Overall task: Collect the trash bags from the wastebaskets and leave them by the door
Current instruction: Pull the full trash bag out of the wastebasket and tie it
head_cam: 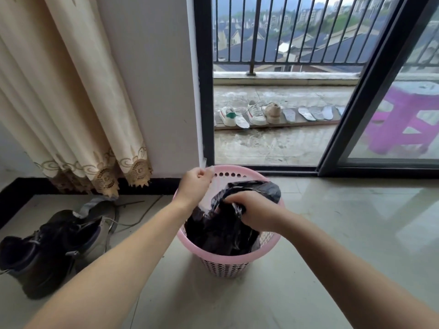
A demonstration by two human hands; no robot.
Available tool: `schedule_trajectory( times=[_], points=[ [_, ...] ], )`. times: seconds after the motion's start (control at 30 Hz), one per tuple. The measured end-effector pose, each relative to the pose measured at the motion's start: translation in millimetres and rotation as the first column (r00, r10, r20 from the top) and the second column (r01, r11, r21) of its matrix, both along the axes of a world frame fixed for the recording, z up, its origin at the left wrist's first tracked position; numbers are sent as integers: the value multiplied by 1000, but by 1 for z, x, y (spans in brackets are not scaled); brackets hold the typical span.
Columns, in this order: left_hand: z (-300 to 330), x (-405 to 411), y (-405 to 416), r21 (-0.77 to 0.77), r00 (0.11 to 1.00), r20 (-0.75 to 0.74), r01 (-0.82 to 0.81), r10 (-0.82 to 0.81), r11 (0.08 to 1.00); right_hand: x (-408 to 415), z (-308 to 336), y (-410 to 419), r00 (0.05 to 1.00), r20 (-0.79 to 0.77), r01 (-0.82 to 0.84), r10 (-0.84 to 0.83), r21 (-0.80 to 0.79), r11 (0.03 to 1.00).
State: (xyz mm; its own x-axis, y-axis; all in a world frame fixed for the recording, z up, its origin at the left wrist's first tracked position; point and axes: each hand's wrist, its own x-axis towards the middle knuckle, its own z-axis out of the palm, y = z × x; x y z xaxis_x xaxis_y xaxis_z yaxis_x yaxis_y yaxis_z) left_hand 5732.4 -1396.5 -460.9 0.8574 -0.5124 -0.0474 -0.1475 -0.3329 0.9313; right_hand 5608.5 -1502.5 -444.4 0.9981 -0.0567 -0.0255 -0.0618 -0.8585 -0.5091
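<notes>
Trash bag (223, 231) sits in the pink wastebasket (268, 238), bunched in the right hand (251, 210); left hand (194, 184) pinches the far rim; bare floor (356, 233) lies rightward.

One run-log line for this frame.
left hand grips pink perforated plastic wastebasket rim | right hand gathers black plastic trash bag | bag inside

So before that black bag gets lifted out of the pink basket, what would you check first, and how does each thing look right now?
1. Right hand has gathered the black trash bag: ok, its fingers are curled into the plastic.
2. Left hand steadies the pink wastebasket: ok, it grips the far rim.
3. Whole bag edge is off the rim: cannot tell; the near side looks loose, the rest is hidden by the hands.
4. Bag mouth is closed: not ok, it is still partly open.
5. Floor towards the balcony door is free: ok on the right; dark shoes lie to the left.
</notes>
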Motion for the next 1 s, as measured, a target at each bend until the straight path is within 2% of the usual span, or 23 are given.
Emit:
schedule_trajectory(
  times=[0.07, 0.13, 0.2, 0.27, 0.37, 0.43, 0.47, 0.5, 0.57, 0.67, 0.73, 0.8, 0.93, 1.0],
  points=[
    [-12, 0, -2, 153, 971, -192, 175, -145, 973, -3, 1, 5, 991, -56, -120, 122, 33, 992],
    [-28, -4, -5, 209, 909, -360, 298, -210, 931, -4, -4, 5, 969, -137, -201, 205, 45, 979],
    [-35, -10, -3, 222, 858, -454, 368, -238, 903, -4, -11, -1, 950, -214, -225, 228, 42, 974],
    [-42, -5, 1, 208, 838, -488, 384, -245, 899, -6, -11, -7, 948, -249, -191, 200, 60, 980],
    [-45, 6, 2, 92, 905, -416, 140, -89, 986, -8, -4, -18, 951, -310, 37, -16, 62, 997],
    [-38, 12, 2, -8, 926, -375, -50, 44, 999, -7, -6, -30, 943, -265, 215, -199, 32, 976],
    [-33, 12, 3, -56, 932, -356, -96, 70, 994, -6, -9, -37, 933, -215, 302, -289, 30, 953],
    [-28, 11, 4, -88, 944, -327, -83, 50, 993, -5, -12, -43, 909, -173, 389, -379, 32, 921],
    [-17, 4, 7, -102, 969, -236, 52, -75, 993, -2, -15, -51, 878, -121, 470, -463, 30, 882],
    [-5, -16, 3, -75, 956, -71, 280, -285, 957, 4, -16, -39, 951, -123, 291, -284, 45, 956],
    [-2, -26, -2, -61, 933, 35, 360, -359, 931, 9, -19, -22, 969, -181, 177, -169, 30, 984],
    [-2, -28, -3, -38, 921, 84, 384, -380, 923, 11, -17, -11, 963, -203, 190, -179, 38, 981],
    [0, -21, 8, -43, 926, 26, 378, -378, 925, 9, -14, -13, 926, -147, 360, -346, 81, 929],
    [-6, -9, 14, 37, 956, 128, 263, -266, 964, 9, -14, -17, 898, -112, 438, -426, 121, 891]
  ],
)
